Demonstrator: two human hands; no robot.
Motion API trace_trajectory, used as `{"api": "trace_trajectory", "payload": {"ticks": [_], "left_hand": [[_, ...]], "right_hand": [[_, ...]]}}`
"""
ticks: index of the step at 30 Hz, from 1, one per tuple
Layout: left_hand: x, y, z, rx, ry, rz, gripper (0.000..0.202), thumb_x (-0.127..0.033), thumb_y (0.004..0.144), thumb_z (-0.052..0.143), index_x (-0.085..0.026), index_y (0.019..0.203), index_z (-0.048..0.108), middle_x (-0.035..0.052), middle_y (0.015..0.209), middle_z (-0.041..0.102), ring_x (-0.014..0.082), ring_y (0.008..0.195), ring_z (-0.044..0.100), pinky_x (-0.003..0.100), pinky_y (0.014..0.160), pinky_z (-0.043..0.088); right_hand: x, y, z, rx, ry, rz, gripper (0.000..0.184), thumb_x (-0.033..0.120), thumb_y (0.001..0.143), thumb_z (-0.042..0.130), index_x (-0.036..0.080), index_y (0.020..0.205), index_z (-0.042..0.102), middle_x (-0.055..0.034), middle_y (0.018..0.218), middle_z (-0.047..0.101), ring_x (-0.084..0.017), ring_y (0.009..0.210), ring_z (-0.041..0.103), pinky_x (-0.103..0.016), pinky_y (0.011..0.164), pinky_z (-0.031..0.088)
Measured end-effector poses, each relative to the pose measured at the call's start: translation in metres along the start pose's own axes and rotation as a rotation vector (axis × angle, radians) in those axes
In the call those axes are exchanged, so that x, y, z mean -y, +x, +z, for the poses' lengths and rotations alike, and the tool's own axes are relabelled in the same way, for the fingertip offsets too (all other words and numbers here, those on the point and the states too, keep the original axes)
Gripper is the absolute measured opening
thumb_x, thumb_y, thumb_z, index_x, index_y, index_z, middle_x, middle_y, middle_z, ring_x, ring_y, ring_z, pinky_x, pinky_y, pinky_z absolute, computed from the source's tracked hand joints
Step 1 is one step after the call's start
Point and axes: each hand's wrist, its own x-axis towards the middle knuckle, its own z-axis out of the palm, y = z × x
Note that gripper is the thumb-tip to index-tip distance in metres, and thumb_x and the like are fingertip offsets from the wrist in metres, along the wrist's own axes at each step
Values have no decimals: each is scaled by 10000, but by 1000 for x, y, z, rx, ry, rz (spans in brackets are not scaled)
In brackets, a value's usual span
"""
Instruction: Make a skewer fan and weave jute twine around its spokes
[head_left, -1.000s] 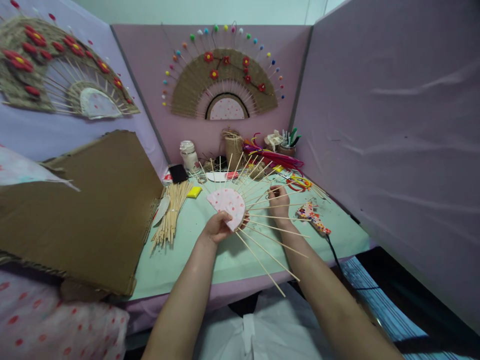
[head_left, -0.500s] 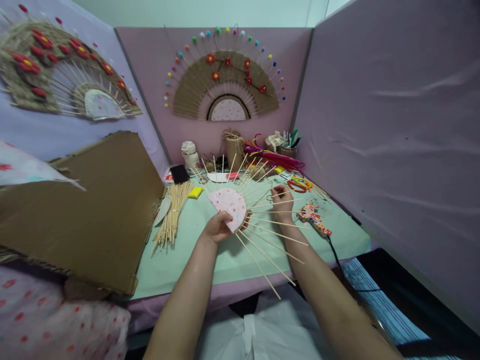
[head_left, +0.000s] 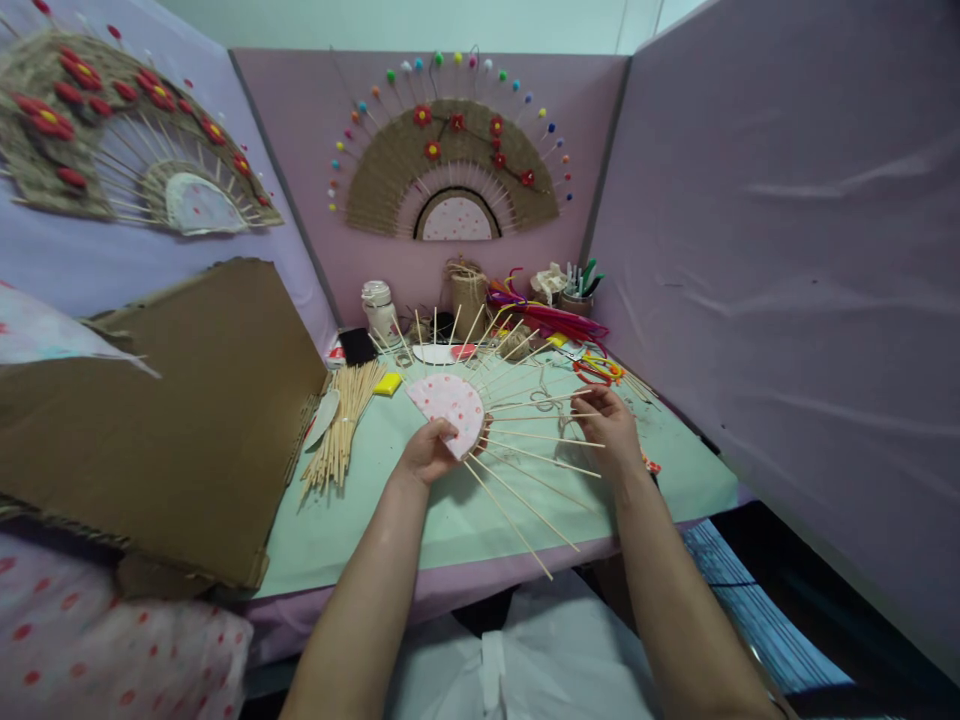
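My left hand (head_left: 431, 450) grips a half-round fan base (head_left: 454, 405) by its lower edge, thumb on top. White fabric with red dots covers the base, and thin wooden sticks (head_left: 541, 468) radiate from its curved rim. Out by the tips of the right-hand sticks, my right hand (head_left: 609, 425) has its fingers pinched together on thin twine (head_left: 546, 402). Loose loops of this twine hang among the sticks. The exact pinch point is partly hidden by the fingers.
A bundle of wooden sticks (head_left: 341, 430) and a yellow block (head_left: 388, 384) lie left. Scissors (head_left: 596, 370) and a mostly hidden glue gun (head_left: 652, 464) are right. Behind stand a white jar (head_left: 380, 310) and a twine roll (head_left: 469, 300). Cardboard (head_left: 187, 430) leans left; a finished fan (head_left: 375, 190) hangs behind.
My right hand has moved right and slightly down, out toward the stick tips, and now covers most of the glue gun. The fan base in my left hand has shifted slightly left.
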Motion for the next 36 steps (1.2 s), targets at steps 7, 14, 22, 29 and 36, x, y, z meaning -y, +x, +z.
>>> {"api": "trace_trajectory", "payload": {"ticks": [7,14,22,29,36], "left_hand": [[-2,0,-1,-11,-32,16,474,-97,561,511,-58,1016,633,143,912,708,217,785,654,346,771,491],[-2,0,1,7,-29,5,461,-100,558,514,-60,1003,630,144,919,708,215,772,654,343,745,497],[0,-1,1,45,-16,1,450,-91,555,519,-51,987,636,142,903,708,219,773,656,359,764,496],[0,-1,-5,68,30,-17,476,-110,555,517,-60,1012,639,159,920,712,245,790,668,371,757,498],[-2,-1,-7,97,57,17,474,-128,531,538,-39,981,660,161,893,715,248,773,670,369,755,499]], "right_hand": [[37,-20,-7,55,-28,-102,207,259,631,733,219,785,599,-15,797,629,-136,688,569,-278,626,483],[54,-14,-2,50,-3,-238,189,248,653,729,231,796,606,-7,809,638,-137,706,586,-299,680,495],[52,-4,-4,2,-28,-292,208,232,655,743,233,823,619,-13,882,635,-153,807,605,-314,746,507],[35,3,-6,-39,-97,-229,177,266,667,729,207,806,635,-4,805,641,-124,681,572,-281,661,477],[23,-1,-2,202,-318,-75,207,362,697,699,184,801,682,-18,745,647,-139,655,550,-267,606,420]]}}
